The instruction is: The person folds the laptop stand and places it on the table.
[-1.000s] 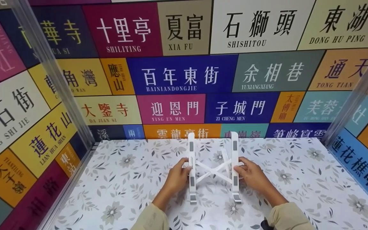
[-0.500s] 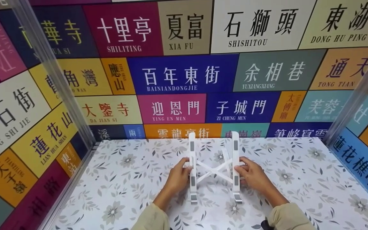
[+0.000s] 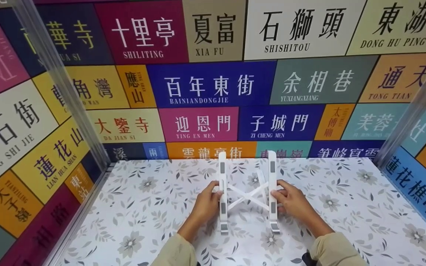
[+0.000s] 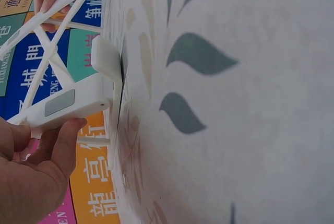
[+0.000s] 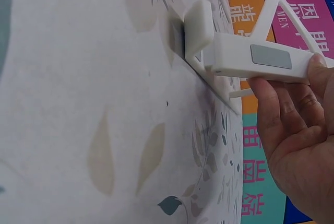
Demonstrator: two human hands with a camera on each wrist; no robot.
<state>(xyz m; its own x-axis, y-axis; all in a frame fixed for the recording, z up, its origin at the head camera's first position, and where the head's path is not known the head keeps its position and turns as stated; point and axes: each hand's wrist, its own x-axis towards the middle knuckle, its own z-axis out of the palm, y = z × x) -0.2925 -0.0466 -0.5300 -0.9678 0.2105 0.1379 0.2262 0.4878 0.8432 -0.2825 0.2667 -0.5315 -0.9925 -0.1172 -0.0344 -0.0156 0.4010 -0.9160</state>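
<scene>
A white folding laptop stand [image 3: 248, 197] stands unfolded on the table, its two long arms joined by crossed bars, with grey pads along the arms and small lips at the near ends. My left hand [image 3: 206, 203] pinches the left arm from outside, thumb on top and fingers beneath. On the other side my right hand [image 3: 290, 201] holds the right arm the same way. The left wrist view shows the left hand [image 4: 39, 166] close below a grey pad. In the right wrist view, the fingers of the right hand [image 5: 300, 125] curl under the stand's arm [image 5: 261, 59].
The table [image 3: 146, 210] has a white cover with grey leaves and flowers. Behind it rises a wall [image 3: 213, 87] of coloured place-name signs. Clear upright strips [image 3: 63, 85] stand at both back corners. A dark band [image 3: 307, 259] shows at the right sleeve.
Both hands keep their grip on the laptop stand, which stays in place. The head view shifts only very slightly.
</scene>
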